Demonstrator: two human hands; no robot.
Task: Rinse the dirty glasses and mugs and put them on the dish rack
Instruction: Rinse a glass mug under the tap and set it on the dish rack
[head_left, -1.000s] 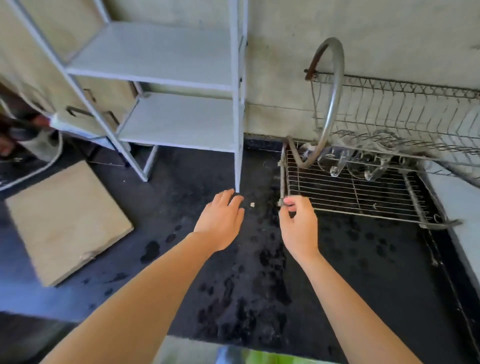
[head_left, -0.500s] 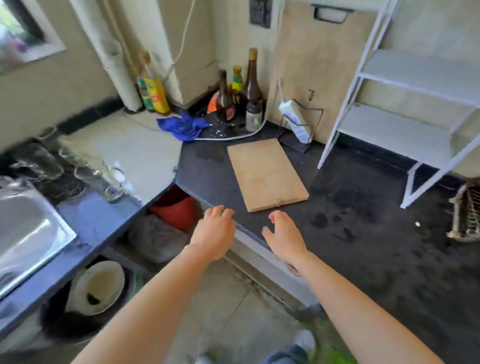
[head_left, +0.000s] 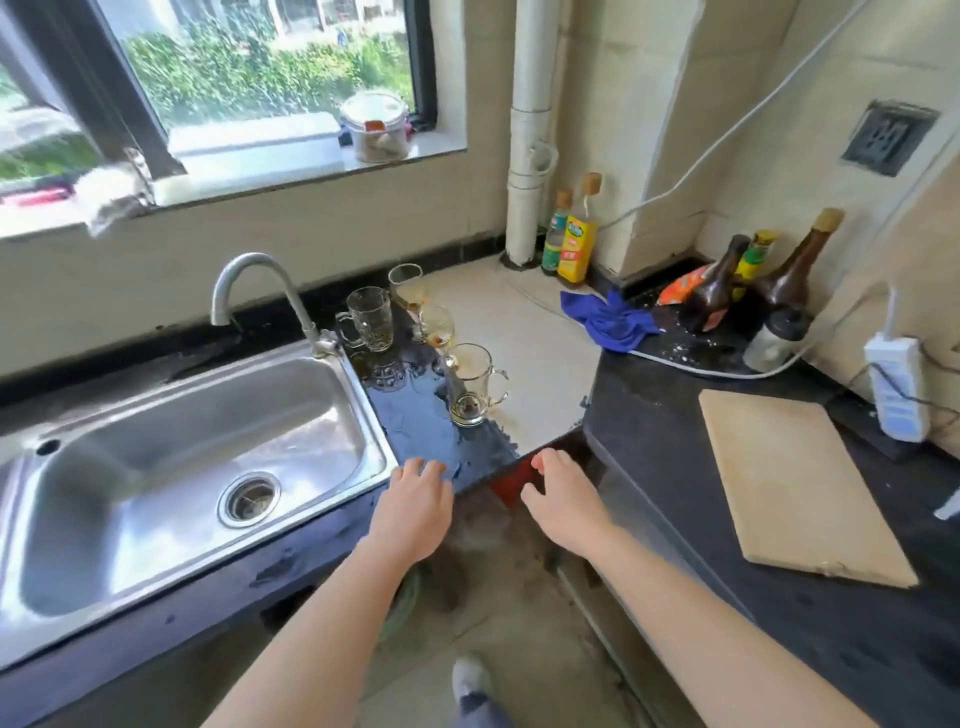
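KITCHEN SINK: A person's left hand (head_left: 415, 501) and right hand (head_left: 563, 499) hover at the front edge of a wet dark counter (head_left: 415, 421) beside a stainless-steel sink (head_left: 171, 400). Both hands are loose, with fingers spread and relaxed, and grasp nothing. The left hand is over the counter edge just right of the sink (whether its fingertips touch the wet surface is hard to say). The right hand is over the gap at the corner where the two counters meet. The dirty glassware stands upright in a cluster on the strip right of the basin. A handled glass mug (head_left: 470, 384) with brown dregs is nearest the hands, with a small stemmed glass (head_left: 437, 327) just behind it. A second glass mug (head_left: 370, 319) stands beside the base of the curved tap (head_left: 260, 291), and a taller wine glass (head_left: 409, 288) is farthest back, near the wall. Farther right, a crumpled blue cloth (head_left: 613, 322) lies near brown sauce bottles (head_left: 789, 270) in the corner, a wooden cutting board (head_left: 795, 488) lies flat on the dark counter, and a white power strip (head_left: 896, 395) sits by the wall
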